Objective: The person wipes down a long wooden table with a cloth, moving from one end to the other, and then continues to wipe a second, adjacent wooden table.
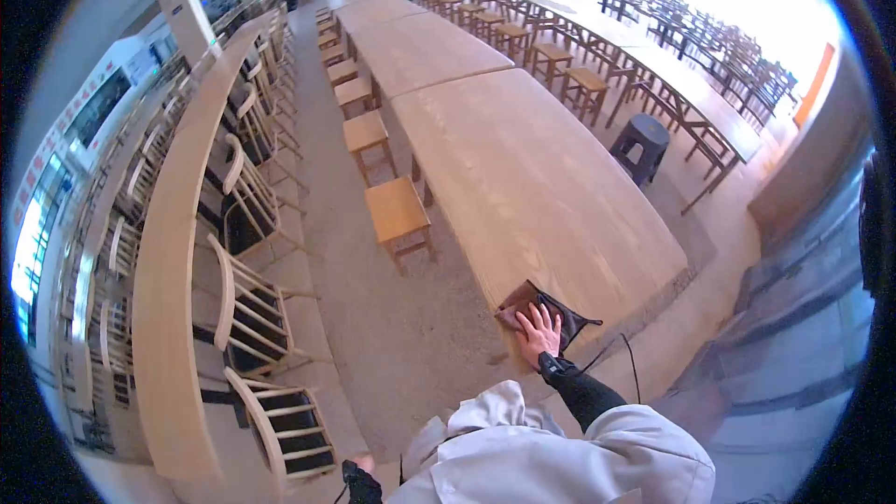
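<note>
Your right hand (540, 329) lies flat, fingers spread, on a dark brown cloth (519, 301) at the near corner of the long wooden table (532, 177). The palm presses down on the cloth rather than gripping it. The cloth sits just inside the table's near edge, and part of it shows beyond your fingertips. A black sleeve (586, 395) covers the arm up to the wrist, and a thin dark cord (633, 364) loops just off the table's near edge.

Your left hand (362, 465) hangs well away from the table, low by your pale jacket (too little of it shows to tell whether it is spread or closed).

A wooden stool (397, 212) stands beside the table's left side. A dark round stool (642, 137) stands off its right side.
</note>
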### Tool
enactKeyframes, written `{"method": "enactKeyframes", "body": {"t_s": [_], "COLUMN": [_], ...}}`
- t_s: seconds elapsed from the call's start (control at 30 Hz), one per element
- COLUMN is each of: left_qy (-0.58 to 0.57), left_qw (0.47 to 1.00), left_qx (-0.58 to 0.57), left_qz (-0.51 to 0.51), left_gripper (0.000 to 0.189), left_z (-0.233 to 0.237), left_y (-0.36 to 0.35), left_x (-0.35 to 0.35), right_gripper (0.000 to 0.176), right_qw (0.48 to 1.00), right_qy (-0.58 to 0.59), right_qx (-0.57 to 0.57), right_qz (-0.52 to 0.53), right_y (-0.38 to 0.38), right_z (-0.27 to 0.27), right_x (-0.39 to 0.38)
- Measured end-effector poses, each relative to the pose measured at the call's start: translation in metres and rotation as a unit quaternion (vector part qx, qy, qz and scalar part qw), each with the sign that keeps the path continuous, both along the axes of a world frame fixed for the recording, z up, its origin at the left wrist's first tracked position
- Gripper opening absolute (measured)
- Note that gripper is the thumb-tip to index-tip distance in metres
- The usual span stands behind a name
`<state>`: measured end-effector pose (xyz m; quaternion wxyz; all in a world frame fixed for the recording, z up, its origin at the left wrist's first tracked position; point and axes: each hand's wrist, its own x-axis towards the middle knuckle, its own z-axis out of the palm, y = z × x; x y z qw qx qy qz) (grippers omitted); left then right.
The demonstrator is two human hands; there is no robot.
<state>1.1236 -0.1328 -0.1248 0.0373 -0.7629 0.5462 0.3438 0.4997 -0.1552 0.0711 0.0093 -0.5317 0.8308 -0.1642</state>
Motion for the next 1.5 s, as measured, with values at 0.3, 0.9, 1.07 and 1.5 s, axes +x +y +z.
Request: {"method": "enactKeyframes", "body": {"t_s": [0.3,0.9,1.07,1.5], "left_qy": [0.198,0.118,0.232,0.323], "left_qw": [0.971,0.921,0.950,0.720], "left_qx": [-0.044,-0.056,-0.111,-0.273], "left_qz": [0.125,-0.368,-0.177,-0.551], "left_gripper": [0.036,0.015,0.023,0.016], "left_z": [0.021,0.040,0.139,0.204], "left_y": [-0.067,-0.316,-0.430,-0.522], "left_x": [-0.083,-0.122,-0.316,-0.611], "right_gripper": [0.055,0.055,0.060,0.049], "right_qw": [0.999,0.996,0.995,0.972], "right_qy": [0.040,0.024,-0.005,-0.032], "right_qx": [0.033,-0.005,0.022,0.018], "right_qz": [0.012,0.082,0.098,-0.233], "right_y": [-0.014,-0.232,-0.240,-0.185], "right_z": [-0.009,-0.004,0.009,0.017], "right_x": [0.005,-0.042,-0.052,0.017]}}
